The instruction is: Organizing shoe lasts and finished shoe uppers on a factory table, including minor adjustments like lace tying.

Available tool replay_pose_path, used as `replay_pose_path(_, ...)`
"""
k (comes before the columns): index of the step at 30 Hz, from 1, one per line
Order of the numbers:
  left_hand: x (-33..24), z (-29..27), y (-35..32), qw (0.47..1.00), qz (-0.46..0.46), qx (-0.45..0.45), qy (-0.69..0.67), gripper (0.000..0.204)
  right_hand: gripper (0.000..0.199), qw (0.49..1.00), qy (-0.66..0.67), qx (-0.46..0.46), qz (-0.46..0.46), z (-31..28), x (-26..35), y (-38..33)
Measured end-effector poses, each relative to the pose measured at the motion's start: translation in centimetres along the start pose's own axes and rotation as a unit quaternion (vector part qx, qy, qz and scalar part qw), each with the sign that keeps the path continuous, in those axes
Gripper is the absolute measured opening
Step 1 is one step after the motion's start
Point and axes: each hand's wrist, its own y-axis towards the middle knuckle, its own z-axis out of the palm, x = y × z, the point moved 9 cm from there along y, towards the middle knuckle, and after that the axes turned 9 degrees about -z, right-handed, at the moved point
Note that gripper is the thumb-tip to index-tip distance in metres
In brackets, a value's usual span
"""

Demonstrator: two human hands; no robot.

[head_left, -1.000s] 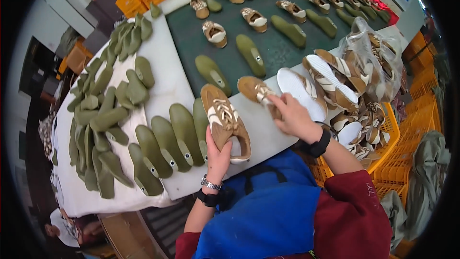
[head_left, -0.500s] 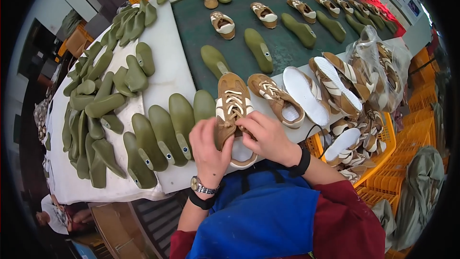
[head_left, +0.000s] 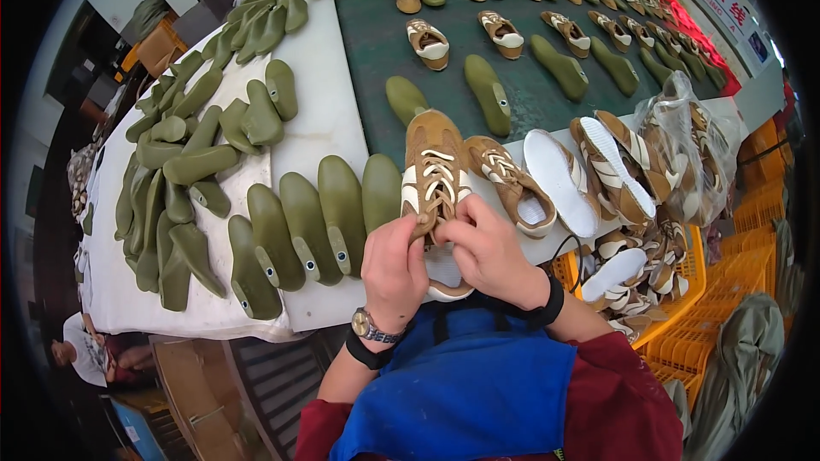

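Note:
A brown sneaker (head_left: 432, 147) with white stripes and cream laces stands in front of me at the table's near edge, toe pointing away. My left hand (head_left: 395, 269) pinches the left side of its opening, just below the laces. On the opposite side, my right hand (head_left: 489, 248) has its fingers closed at the top of the opening; the exact bit of edge or lace is hidden. The white insole shows between my hands. Just right of it lies another brown sneaker (head_left: 504, 177). Left of it, several green shoe lasts (head_left: 339, 209) stand in a row.
More green lasts (head_left: 201, 165) are heaped on the white cloth at left. Sneakers and lasts line the dark green surface (head_left: 384, 38). At right are sneakers with white soles (head_left: 559, 183), a clear plastic bag (head_left: 683, 94) and an orange crate (head_left: 694, 290) of shoes.
The view has shifted, so the table sits further right in the picture. My fingers have moved slightly on the sneaker's opening, both hands staying at it.

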Motion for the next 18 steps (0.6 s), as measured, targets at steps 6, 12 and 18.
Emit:
replay_pose_path(6,3.2,0.0,0.5,0.991,-0.115,0.003,-0.063,0.035,0.017,0.995,0.075,0.052,-0.049,1.3,1.0,-0.6)
replay_pose_path(12,-0.7,0.5,1.5,0.991,-0.037,0.123,0.032,0.047,0.03,0.993,0.097,-0.068,-0.018,-0.6,0.3,0.5)
replay_pose_path(18,-2.4,-0.2,2.1,0.993,-0.021,0.11,0.03,0.037,0.039,0.982,0.121,-0.146,-0.015,-1.9,0.4,-0.1)
